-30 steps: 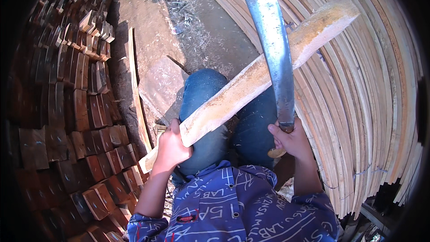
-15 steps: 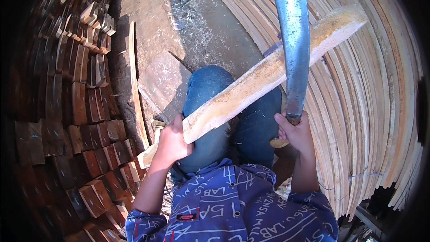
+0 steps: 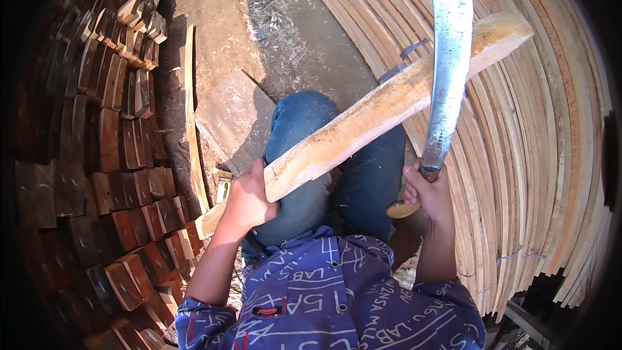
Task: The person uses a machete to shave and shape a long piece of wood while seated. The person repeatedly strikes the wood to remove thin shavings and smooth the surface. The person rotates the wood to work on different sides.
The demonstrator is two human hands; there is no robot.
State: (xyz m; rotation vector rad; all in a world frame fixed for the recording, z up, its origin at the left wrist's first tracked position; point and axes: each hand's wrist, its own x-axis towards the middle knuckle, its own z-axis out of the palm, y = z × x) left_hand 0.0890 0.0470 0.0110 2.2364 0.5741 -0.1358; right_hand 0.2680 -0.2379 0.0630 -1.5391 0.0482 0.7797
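A rough pale length of wood (image 3: 363, 123) slants across my knees, its far end out to the upper right over the stacked strips. My left hand (image 3: 251, 201) is closed round its near end, by my left knee. In my right hand (image 3: 426, 188) I grip the handle of a big machete (image 3: 447, 58), its broad steel blade pointing up and away from me. The blade passes in front of the wood and hides part of it. The round butt of the handle (image 3: 403, 210) shows below my fist.
On the left rise stacks of dark cut wood blocks (image 3: 120, 129). Long pale wooden strips (image 3: 518, 175) lie bundled on the right. Ahead are a flat slab (image 3: 230, 113), a thin stick (image 3: 190, 110) and a heap of shavings (image 3: 265, 0) on the dirt ground.
The machete has shifted to the right, and its blade now tilts more rightward. My left hand keeps its hold, and the wood has hardly moved.
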